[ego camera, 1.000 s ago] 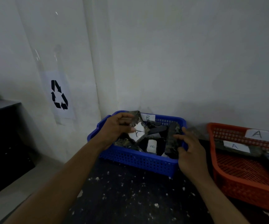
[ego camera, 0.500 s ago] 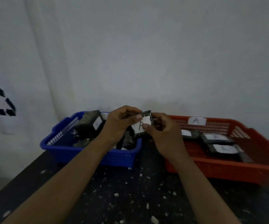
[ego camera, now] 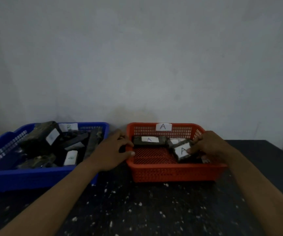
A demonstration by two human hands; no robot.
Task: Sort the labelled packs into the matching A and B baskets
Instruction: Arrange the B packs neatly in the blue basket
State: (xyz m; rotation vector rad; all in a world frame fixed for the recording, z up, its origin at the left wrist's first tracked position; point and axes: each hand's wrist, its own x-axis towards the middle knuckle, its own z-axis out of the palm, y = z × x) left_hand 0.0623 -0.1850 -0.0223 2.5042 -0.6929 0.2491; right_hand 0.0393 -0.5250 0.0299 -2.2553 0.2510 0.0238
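1. A dark table point(ego camera: 137, 210) flecked with white carries both baskets side by side.
2. The left hand point(ego camera: 111, 150) sits between the baskets, its fingers loosely bent and slightly apart, the tips touching the red basket's point(ego camera: 171, 172) left rim and holding nothing.
3. The right hand point(ego camera: 208, 147) reaches into the right part of the red basket with its fingers curled tight on the end of a dark pack point(ego camera: 181, 150) labelled A, which sits tilted over other packs there.
4. The blue basket point(ego camera: 26, 178) on the left holds a jumble of dark packs.
5. A second A pack point(ego camera: 148, 140) lies flat near the red basket's back wall.
6. Paper tags mark the back rims: A point(ego camera: 163, 127) on red, B point(ego camera: 68, 127) on blue.
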